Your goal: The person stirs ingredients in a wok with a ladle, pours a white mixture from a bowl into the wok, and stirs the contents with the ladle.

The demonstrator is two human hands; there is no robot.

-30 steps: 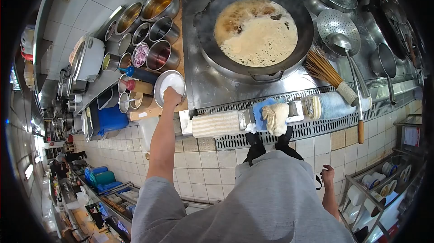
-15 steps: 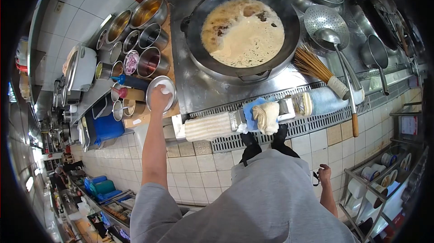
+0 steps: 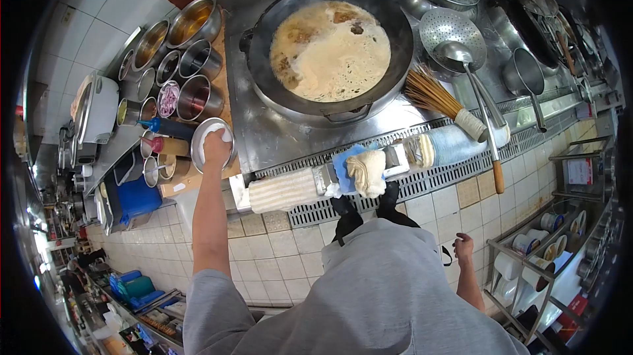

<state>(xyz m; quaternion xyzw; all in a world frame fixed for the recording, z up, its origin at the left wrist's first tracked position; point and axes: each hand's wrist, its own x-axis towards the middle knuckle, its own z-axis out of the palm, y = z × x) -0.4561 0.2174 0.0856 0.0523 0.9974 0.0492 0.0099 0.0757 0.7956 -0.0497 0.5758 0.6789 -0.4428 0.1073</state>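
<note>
My left hand (image 3: pixel 216 148) reaches down into a metal bowl (image 3: pixel 197 150) on the left counter. White material (image 3: pixel 226 136) shows beside its fingers, which are closed and partly hidden, so what they grip is unclear. My right hand (image 3: pixel 463 247) hangs low at my side with its fingers curled and nothing visible in them. In the middle of the stove a large black wok (image 3: pixel 264 68) holds cloudy, pale brown liquid (image 3: pixel 349 58) with foam and dark bits. Faint steam rises there. Squeeze bottles, one with a blue cap (image 3: pixel 173 128) and one with a red cap (image 3: pixel 170 146), lie beside the bowl.
Several metal pots, one with sliced onion (image 3: pixel 169 98), crowd the left counter. Right of the wok lie a bamboo brush (image 3: pixel 435 96), a perforated strainer (image 3: pixel 438 28) and a ladle (image 3: pixel 455 56). Folded towels (image 3: pixel 283 190) line the front edge. A rack (image 3: pixel 527 243) stands at right.
The camera view has turned slightly, so the scene sits farther left. My left hand stays in the bowl. Foam and dark bits have shifted in the wok. My right hand still hangs at my side.
</note>
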